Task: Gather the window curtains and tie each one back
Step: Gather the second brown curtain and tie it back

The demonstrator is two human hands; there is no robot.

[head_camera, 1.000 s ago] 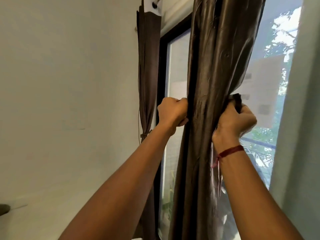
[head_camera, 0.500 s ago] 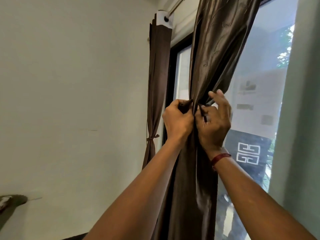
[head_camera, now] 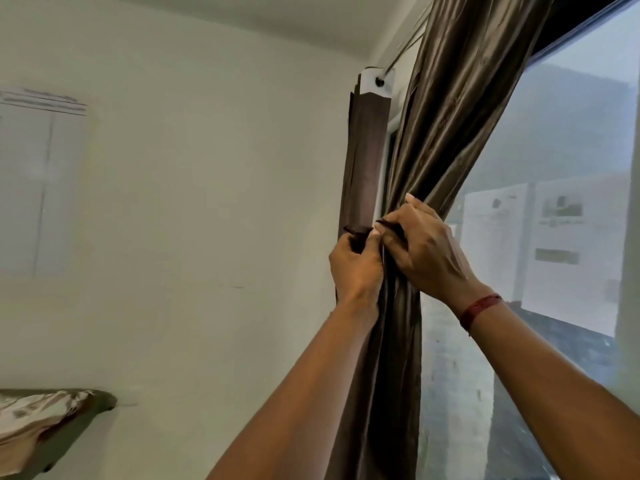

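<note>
Window (head_camera: 561,140) right of frame. Glossy brown curtain (head_camera: 453,109) hangs over its left edge, long axis vertical, bunched between both hands. Left hand (head_camera: 356,271), wall side, pinches one end of the dark tie band (head_camera: 355,237). Right hand (head_camera: 429,251), window side, pinches the other. The ends meet in front of the bundle, so I'd cross them there. Band's back run is hidden. Second curtain (head_camera: 365,168) behind: can't tell if it's tied.

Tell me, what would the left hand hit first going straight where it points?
Probably the darker curtain by the wall, above the left hand, which grips the tie strip; depth is unclear, so it might pass in front.
</note>
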